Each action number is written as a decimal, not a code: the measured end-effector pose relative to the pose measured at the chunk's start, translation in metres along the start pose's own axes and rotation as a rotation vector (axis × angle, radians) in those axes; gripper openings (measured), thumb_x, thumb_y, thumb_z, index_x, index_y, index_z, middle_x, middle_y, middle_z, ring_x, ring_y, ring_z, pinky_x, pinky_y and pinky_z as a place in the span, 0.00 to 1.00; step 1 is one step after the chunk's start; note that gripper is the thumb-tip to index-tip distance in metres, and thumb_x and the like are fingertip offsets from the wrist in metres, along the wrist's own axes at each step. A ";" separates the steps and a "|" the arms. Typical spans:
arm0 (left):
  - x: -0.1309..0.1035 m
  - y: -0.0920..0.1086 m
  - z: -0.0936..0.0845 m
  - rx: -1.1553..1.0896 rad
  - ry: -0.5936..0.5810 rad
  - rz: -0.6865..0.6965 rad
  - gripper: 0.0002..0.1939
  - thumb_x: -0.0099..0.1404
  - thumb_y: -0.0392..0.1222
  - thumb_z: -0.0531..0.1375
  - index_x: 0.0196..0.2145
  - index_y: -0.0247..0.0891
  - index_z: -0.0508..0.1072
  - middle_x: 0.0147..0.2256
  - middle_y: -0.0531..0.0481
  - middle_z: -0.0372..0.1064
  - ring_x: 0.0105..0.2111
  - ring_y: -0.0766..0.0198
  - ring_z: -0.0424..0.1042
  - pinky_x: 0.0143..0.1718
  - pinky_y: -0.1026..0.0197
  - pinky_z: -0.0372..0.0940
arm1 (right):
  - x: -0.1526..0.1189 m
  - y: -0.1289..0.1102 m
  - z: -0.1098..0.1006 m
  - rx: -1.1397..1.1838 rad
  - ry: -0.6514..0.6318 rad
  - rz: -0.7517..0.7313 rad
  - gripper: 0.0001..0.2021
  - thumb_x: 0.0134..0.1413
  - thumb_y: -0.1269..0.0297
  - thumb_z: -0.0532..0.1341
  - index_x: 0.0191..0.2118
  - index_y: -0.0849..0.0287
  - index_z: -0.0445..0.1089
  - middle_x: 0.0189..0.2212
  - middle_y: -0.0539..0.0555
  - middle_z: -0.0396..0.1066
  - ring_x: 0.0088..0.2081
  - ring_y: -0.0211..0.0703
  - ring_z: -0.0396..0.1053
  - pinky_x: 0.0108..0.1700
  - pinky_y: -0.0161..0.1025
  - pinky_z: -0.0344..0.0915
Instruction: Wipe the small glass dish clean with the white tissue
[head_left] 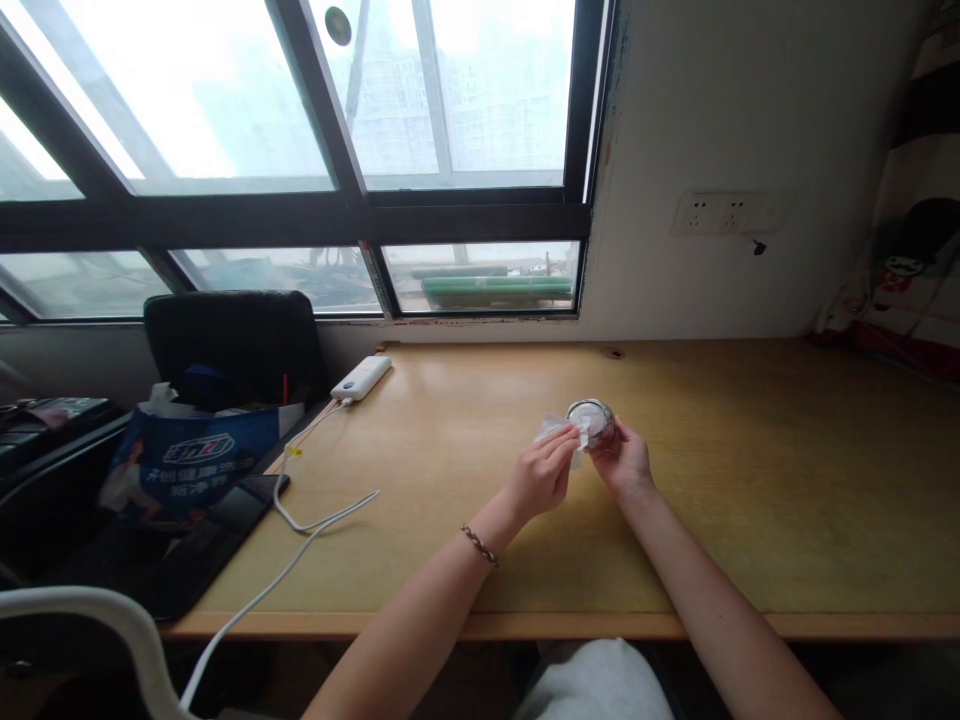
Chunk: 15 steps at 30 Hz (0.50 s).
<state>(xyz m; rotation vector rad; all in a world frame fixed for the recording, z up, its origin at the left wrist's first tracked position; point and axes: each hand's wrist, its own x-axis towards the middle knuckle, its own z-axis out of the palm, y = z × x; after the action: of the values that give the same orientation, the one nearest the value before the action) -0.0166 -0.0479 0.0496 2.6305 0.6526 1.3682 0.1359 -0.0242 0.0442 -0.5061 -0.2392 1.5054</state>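
Observation:
A small round container or cup with a shiny rim (591, 411) is held above the wooden table, tilted so its round opening faces me. My right hand (624, 458) is wrapped round its lower right side. My left hand (544, 466), with a braided bracelet at the wrist, pinches a thin white tissue (553, 427) against the left side of the round object. Part of the tissue lies over the rim. The fingertips of my right hand are partly hidden behind the object.
A white power bank (361, 378) with a white cable (281, 500) lies at the table's (465, 500) left edge. On the left are a black chair (232, 340) and a blue bag (191, 460). Wall sockets (716, 213) are at the back right.

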 end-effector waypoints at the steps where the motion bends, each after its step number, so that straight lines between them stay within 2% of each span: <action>1: 0.000 0.000 0.001 0.024 0.009 -0.029 0.17 0.62 0.32 0.45 0.48 0.33 0.61 0.49 0.39 0.61 0.54 0.58 0.54 0.52 0.51 0.58 | 0.000 0.000 0.000 -0.005 -0.002 0.010 0.14 0.53 0.70 0.47 0.30 0.63 0.70 0.26 0.54 0.73 0.27 0.38 0.71 0.29 0.35 0.68; 5: 0.000 -0.002 0.006 0.071 0.032 -0.107 0.19 0.62 0.31 0.44 0.50 0.31 0.59 0.50 0.38 0.60 0.55 0.59 0.51 0.53 0.51 0.56 | -0.001 0.003 0.002 -0.036 -0.016 0.090 0.15 0.53 0.70 0.47 0.31 0.65 0.70 0.26 0.56 0.73 0.29 0.39 0.71 0.33 0.36 0.68; 9: 0.001 -0.003 0.006 0.056 0.018 -0.096 0.19 0.62 0.31 0.44 0.51 0.32 0.58 0.51 0.40 0.58 0.55 0.60 0.51 0.53 0.51 0.56 | -0.002 0.010 0.001 -0.109 -0.082 0.226 0.13 0.52 0.70 0.48 0.31 0.65 0.70 0.27 0.56 0.73 0.28 0.39 0.71 0.32 0.35 0.67; 12: 0.003 -0.003 0.004 0.045 0.032 -0.101 0.19 0.62 0.32 0.44 0.51 0.33 0.58 0.51 0.41 0.58 0.55 0.60 0.52 0.53 0.51 0.55 | -0.002 0.015 0.001 -0.128 -0.105 0.228 0.12 0.51 0.71 0.50 0.31 0.64 0.70 0.26 0.55 0.73 0.27 0.38 0.70 0.31 0.35 0.67; 15: 0.004 -0.004 0.003 0.025 0.069 -0.166 0.18 0.62 0.32 0.44 0.49 0.34 0.61 0.51 0.41 0.58 0.54 0.60 0.54 0.53 0.52 0.55 | -0.003 0.015 0.002 -0.124 -0.107 0.206 0.11 0.51 0.71 0.50 0.30 0.64 0.70 0.25 0.53 0.73 0.25 0.37 0.69 0.29 0.34 0.67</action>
<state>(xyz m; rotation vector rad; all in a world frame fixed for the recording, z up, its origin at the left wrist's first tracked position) -0.0135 -0.0428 0.0499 2.4920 0.8805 1.4153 0.1216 -0.0269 0.0392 -0.5626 -0.3752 1.7287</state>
